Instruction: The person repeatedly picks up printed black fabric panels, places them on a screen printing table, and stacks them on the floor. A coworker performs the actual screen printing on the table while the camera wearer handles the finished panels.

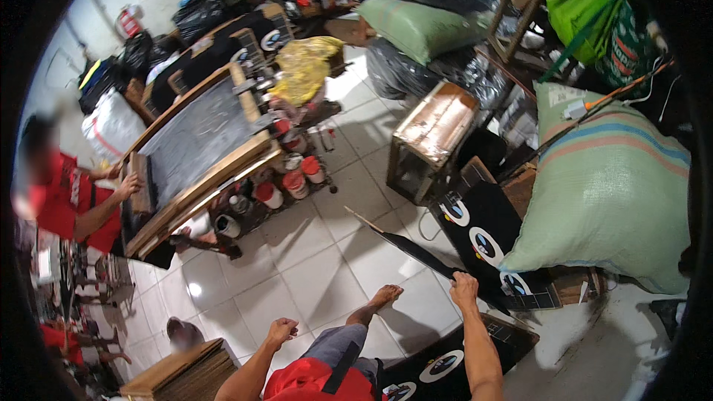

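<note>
Right hand (pixel 463 283) grips the near edge of a black printed board (pixel 416 252), lifting it off the floor beside the striped sack (pixel 609 193). Left hand (pixel 281 329) hangs fisted, empty. Carrying it probably needs a steadier, two-handed hold.

The person at the left edge (pixel 63 193) is blurred about the face and cut off by the frame. The black board (pixel 416 251) under the right hand (pixel 464 287) hides behind the fingers.
</note>
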A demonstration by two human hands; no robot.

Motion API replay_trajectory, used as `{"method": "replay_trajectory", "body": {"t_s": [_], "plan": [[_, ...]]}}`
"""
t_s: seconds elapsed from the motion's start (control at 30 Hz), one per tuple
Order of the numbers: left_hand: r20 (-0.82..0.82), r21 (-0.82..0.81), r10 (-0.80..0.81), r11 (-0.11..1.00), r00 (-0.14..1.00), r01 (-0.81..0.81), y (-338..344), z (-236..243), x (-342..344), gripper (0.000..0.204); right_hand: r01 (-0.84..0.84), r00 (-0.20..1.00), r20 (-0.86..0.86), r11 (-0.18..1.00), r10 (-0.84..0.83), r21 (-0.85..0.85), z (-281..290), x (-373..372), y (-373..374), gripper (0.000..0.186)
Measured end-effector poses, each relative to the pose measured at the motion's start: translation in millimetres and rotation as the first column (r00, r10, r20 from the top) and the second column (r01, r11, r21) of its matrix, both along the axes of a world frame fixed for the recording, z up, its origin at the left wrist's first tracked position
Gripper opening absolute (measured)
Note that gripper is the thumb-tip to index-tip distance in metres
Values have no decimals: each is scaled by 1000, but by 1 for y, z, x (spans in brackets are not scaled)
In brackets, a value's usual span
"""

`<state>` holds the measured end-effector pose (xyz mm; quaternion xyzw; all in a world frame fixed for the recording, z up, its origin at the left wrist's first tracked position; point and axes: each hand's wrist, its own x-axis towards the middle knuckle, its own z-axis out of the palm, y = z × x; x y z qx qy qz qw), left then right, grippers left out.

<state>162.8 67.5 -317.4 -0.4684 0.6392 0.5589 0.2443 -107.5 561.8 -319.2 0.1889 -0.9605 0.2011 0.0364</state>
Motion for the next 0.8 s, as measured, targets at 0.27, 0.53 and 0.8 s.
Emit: {"method": "replay_trajectory", "body": {"t_s": [0.27, 0.53, 0.8], "plan": [[-401, -19, 234, 965, 886, -263, -110, 55, 94, 37, -224, 968, 118, 974, 220, 24, 162, 94, -173, 16], [-798, -448, -247, 854, 550, -266, -234, 222, 78, 81, -394, 846, 336, 910, 414, -129, 390, 101, -244, 26], [-901, 105, 275, 889, 336, -446, -255, 305, 60, 45, -426, 898, 108, 904, 427, -34, 561, 95, -309, 39]]}}
